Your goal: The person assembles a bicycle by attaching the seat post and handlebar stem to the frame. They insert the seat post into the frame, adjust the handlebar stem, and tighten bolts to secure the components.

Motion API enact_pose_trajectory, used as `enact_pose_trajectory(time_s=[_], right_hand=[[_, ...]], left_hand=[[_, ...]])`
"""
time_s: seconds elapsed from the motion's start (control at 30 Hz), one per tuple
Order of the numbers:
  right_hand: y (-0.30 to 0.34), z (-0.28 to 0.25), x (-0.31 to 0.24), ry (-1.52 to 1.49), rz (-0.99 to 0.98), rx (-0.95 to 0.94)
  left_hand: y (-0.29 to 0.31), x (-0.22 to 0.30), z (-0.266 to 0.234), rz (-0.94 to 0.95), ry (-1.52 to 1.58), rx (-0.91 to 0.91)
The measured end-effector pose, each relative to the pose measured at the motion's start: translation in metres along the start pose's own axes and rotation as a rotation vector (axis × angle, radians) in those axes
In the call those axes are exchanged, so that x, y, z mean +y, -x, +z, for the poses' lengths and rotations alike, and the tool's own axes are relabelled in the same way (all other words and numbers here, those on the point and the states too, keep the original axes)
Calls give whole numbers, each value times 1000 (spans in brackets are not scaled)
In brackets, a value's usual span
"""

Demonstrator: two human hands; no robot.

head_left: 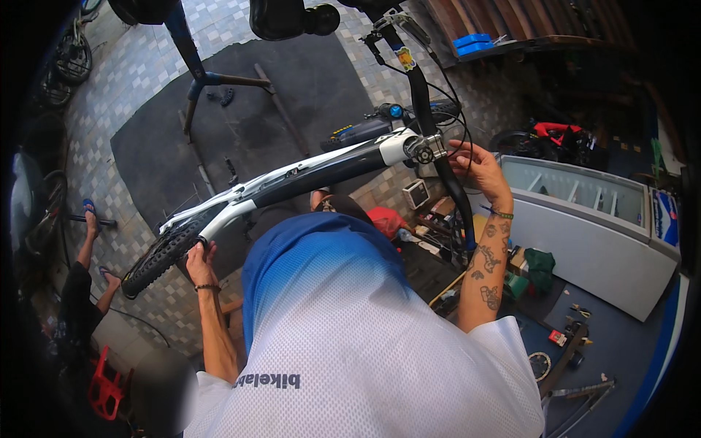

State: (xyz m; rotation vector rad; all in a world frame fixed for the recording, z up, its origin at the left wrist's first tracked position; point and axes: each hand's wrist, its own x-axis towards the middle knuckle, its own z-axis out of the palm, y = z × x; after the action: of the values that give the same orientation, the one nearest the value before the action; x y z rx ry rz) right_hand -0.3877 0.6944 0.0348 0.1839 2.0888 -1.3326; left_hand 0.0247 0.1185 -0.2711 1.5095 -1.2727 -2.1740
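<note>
In front of me a black and white mountain bike frame (321,171) stretches from lower left to upper right. At the left its knobby rear tyre (157,264) shows. My left hand (201,264) is closed at the frame's rear end, beside that tyre; what lies inside the fingers is partly hidden. The black handlebar (420,95) runs across the bike's front, clamped at the stem (425,151). Next to the stem and a thin cable (467,117), my right hand (478,169) has its fingers apart, with nothing seen in it.
A dark mat (292,80) with a metal stand (212,78) lies beyond the bike. To the right are a white chest freezer (577,244), tools and parts on the floor, and a red bike (558,135). A seated person's legs (91,233) and a red chair (108,387) are left.
</note>
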Motion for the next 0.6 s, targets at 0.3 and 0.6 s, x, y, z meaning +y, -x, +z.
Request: enact_pose_trajectory(time_s=[0.3, 0.6], right_hand=[[20, -26, -9, 131, -28, 211], [8, -2, -22, 323, -356, 509]], left_hand=[[0, -5, 5, 50, -46, 32], [-8, -10, -3, 36, -125, 35]])
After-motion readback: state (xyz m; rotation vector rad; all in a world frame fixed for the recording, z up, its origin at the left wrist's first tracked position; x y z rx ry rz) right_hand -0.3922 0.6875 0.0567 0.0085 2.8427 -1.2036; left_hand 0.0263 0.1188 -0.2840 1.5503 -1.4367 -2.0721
